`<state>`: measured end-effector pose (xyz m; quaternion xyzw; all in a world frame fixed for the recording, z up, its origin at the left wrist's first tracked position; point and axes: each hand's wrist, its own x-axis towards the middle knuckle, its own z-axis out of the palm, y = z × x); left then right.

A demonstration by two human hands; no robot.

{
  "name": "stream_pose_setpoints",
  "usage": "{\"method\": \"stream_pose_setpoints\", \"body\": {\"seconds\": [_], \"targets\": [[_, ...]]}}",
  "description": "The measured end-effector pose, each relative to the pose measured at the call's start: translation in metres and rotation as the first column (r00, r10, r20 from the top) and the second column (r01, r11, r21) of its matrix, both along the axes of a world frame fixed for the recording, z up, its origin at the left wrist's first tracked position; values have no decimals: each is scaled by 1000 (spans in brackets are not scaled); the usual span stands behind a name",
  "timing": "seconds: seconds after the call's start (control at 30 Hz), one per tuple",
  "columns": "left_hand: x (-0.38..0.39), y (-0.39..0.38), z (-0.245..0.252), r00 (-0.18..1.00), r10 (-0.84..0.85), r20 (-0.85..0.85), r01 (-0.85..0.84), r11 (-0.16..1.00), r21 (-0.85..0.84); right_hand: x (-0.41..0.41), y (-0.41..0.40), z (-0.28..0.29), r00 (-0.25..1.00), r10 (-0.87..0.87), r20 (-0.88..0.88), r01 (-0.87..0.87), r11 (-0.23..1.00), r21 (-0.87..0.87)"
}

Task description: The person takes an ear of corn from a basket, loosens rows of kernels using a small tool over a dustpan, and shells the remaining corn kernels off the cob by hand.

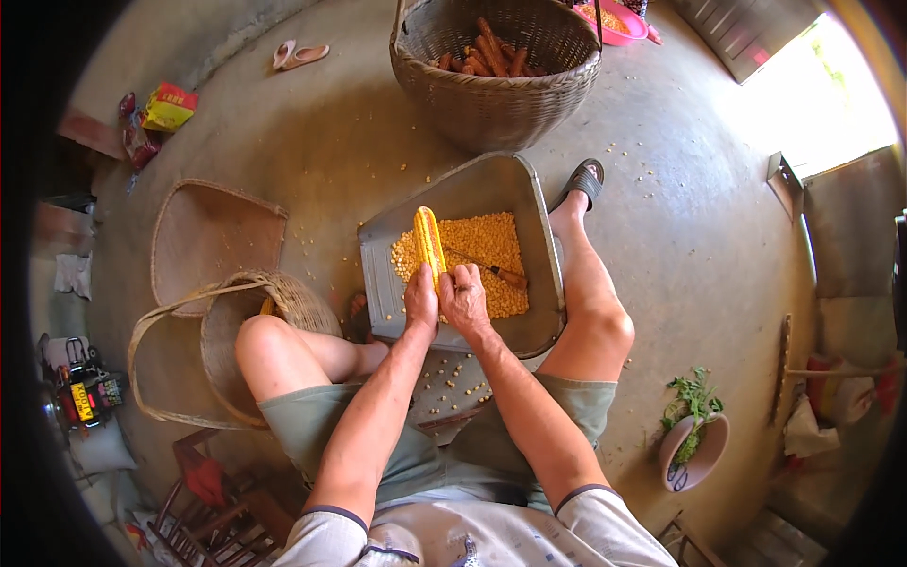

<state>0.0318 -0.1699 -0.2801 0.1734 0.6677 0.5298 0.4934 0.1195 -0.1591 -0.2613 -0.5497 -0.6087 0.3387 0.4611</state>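
Observation:
A yellow ear of corn points away from me, with a reddish strip along it where kernels are gone. My left hand holds its lower end. Against the ear's right side, my right hand rests with curled fingers; what lies under them is hidden. Below is a grey metal scoop-shaped tray between my legs, with loose corn kernels spread in it. A thin metal tool with a wooden handle lies on the kernels, just beyond my right hand.
Ahead stands a large wicker basket of bare cobs. A handled basket and a woven scoop are at left. A pink basin of kernels is beyond, beside part of a person. A bowl with greens sits right.

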Motion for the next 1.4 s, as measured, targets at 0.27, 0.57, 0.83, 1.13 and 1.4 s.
{"method": "stream_pose_setpoints", "body": {"seconds": [0.27,0.57,0.83,1.13,1.4], "targets": [[-33,48,19,1000,-4,1,4,998,-56,1,-11,3,995,98,-25,-99,995,-25],[-51,31,81,892,-165,421,191,981,-21,26,-4,17,996,60,-65,-70,985,-161],[-69,-28,161,822,-462,333,465,882,74,43,10,99,800,95,-592,-416,799,-435],[-86,-52,183,717,-695,59,676,713,185,14,36,195,834,371,-408,-530,743,-408],[-79,-36,181,755,-653,-61,654,741,156,-1,60,181,816,356,-456,-556,700,-449]]}}
